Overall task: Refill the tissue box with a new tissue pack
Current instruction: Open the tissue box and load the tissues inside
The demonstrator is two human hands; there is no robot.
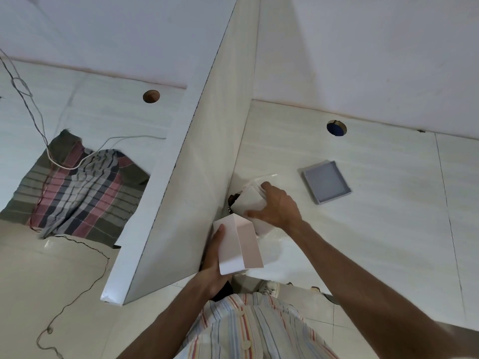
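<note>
- The tissue box [239, 246] looks like smooth matt card or plastic, pale pink and white; which one I cannot tell.
- The tissue pack [252, 203] is soft white paper in thin, glossy clear wrap.
- The tabletop [375, 229] has a smooth, faintly streaked laminate sheen.
- The grey tray [326, 182], at two o'clock from the pack, looks like matt plastic.
- The checked cloth [77, 193] at nine o'clock is woven and creased.

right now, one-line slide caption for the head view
Left hand holds tissue box; right hand grips tissue pack.
</note>
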